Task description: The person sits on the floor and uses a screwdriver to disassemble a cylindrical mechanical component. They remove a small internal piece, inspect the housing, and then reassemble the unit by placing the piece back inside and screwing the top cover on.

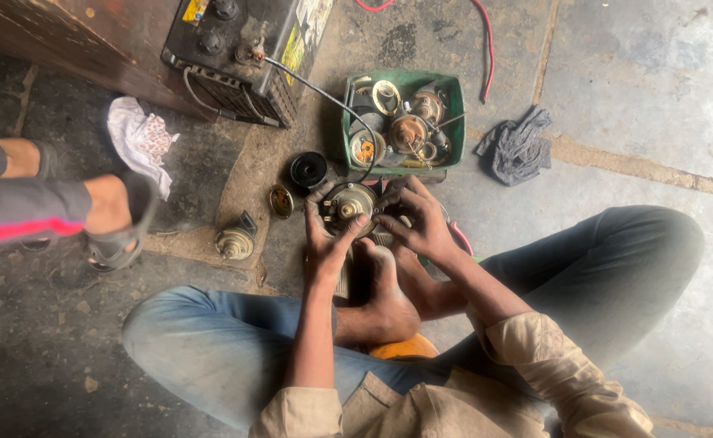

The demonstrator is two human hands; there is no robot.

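A: Held item?
B: Round metal horn unit (348,207), dull grey casing, brass-coloured hub at centre, black wire running up from rim. Positioned low over bare feet (381,296), just below green tray (346,138) of similar round parts.
A: Left hand (322,243)?
B: Fingers curled round left rim, thumb on face. Firm grasp.
A: Right hand (417,223)?
B: Fingers bent, tips pressed on right edge. Closed onto casing.
A: Surroundings?
B: Black battery (243,49) upper left, grey rag (517,146) on right.

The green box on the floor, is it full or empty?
Full. The green box is packed to its rim with round metal parts, brassy and grey, piled on each other. Its bottom is hidden under them.
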